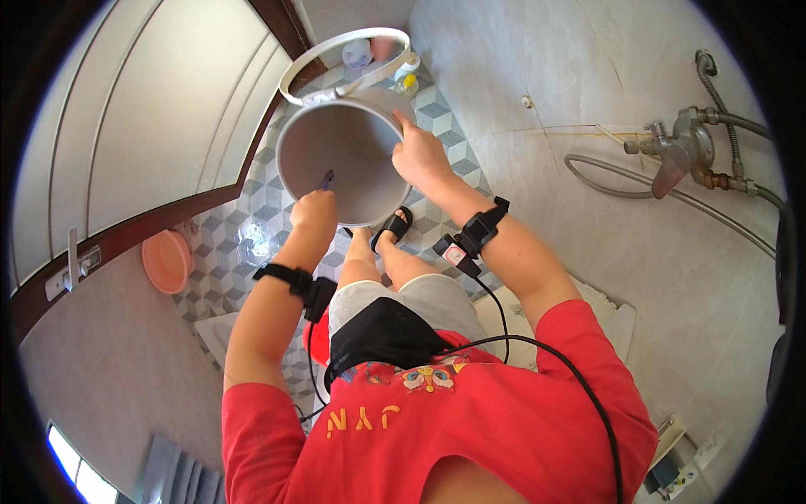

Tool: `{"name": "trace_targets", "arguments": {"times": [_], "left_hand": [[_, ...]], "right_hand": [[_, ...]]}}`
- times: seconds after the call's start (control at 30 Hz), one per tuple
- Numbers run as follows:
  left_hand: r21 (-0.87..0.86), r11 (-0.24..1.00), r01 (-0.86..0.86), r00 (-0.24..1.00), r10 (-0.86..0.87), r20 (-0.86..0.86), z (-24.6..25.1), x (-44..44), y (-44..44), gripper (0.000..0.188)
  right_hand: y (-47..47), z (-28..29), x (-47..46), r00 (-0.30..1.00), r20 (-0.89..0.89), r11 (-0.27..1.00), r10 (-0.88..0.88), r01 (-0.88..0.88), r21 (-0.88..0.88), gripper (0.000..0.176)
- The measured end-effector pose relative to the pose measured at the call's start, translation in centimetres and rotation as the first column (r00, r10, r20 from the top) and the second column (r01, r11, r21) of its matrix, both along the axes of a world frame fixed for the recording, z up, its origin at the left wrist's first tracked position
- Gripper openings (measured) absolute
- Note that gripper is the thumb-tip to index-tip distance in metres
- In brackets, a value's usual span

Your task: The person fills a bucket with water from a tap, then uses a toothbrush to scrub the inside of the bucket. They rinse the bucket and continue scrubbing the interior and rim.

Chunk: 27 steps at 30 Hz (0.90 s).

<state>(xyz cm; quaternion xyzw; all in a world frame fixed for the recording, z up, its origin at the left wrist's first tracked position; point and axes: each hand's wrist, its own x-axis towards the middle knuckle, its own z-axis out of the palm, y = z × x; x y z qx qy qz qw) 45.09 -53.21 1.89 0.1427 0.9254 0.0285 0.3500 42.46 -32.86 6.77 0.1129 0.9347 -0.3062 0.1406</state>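
Observation:
A grey plastic bucket [352, 151] is tipped so that its mouth faces me, and its pale bail handle [302, 55] swings out on the far side. My right hand [420, 151] grips the bucket's right rim, with the thumb and index finger along the outer wall. In front of the bucket's mouth, at its lower left, my left hand [315, 213] is closed around a small dark-blue tool, perhaps a brush [327, 179]. Only the tool's tip shows above the fist. I cannot tell whether the tip touches the inner wall.
A peach-coloured basin [166, 261] stands by the left wall, near the door [170, 88]. Bottles [408, 82] sit on the tiled floor beyond the bucket. At right, a mixer tap [683, 148] with metal hoses juts from the wall. Black cables [567, 365] run from my wrist straps.

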Motion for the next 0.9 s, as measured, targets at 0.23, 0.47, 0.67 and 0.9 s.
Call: {"name": "trace_targets", "arguments": {"times": [0.23,0.47,0.67,0.9], "left_hand": [[0.197,0.974,-0.111,0.981,0.076,0.177,-2.0,-0.3,3.2,0.021],[0.003,0.998,-0.070,0.989,0.069,0.131,-3.6,-0.7,2.6,0.020],[0.010,1.000,-0.013,0.977,0.011,0.215,-3.6,-0.2,2.7,0.030],[0.622,0.772,-0.132,0.985,0.033,0.167,-1.2,1.4,3.1,0.032]], "right_hand": [[-0.5,0.1,0.3,0.991,-0.129,0.999,0.033,-0.033,0.007,0.052],[-0.7,1.3,0.8,0.996,-0.077,0.994,0.053,-0.060,-0.093,0.052],[-0.6,1.8,1.9,0.971,-0.194,0.983,0.141,-0.161,-0.088,0.051],[-0.7,0.1,1.3,0.931,-0.350,0.987,0.104,-0.140,-0.079,0.053]]}}
